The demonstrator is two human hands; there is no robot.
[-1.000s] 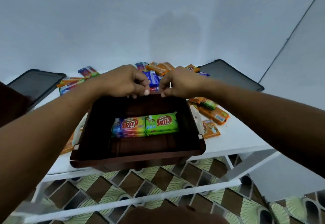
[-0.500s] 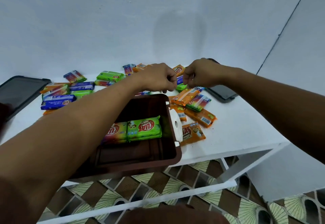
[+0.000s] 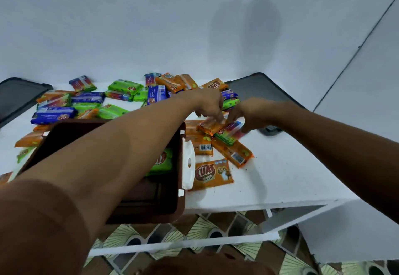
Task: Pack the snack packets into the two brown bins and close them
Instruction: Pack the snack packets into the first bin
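An open brown bin (image 3: 151, 218) stands at the table's front edge, mostly hidden under my left forearm, with a green packet (image 3: 164, 160) inside. Just beyond its far right corner, my left hand (image 3: 210, 104) has its fingertips closed on an orange packet (image 3: 208, 126). Beside it, my right hand (image 3: 250, 115) grips a multicoloured packet (image 3: 228, 133). Both hands are blurred. Several loose packets lie around them, among them an orange KUAT packet (image 3: 212, 173) right of the bin. Only one bin shows.
More snack packets, such as a blue one (image 3: 54, 116) and a green one (image 3: 125, 88), cover the back left of the white table (image 3: 269, 188). Dark lids lie at the far left (image 3: 17, 95) and far right (image 3: 259, 86). A white latch (image 3: 188, 166) sticks out from the bin's right side.
My hands left the bin's far rim, moved right to the packets beside the bin and lowered onto two of them. The view has swung right.
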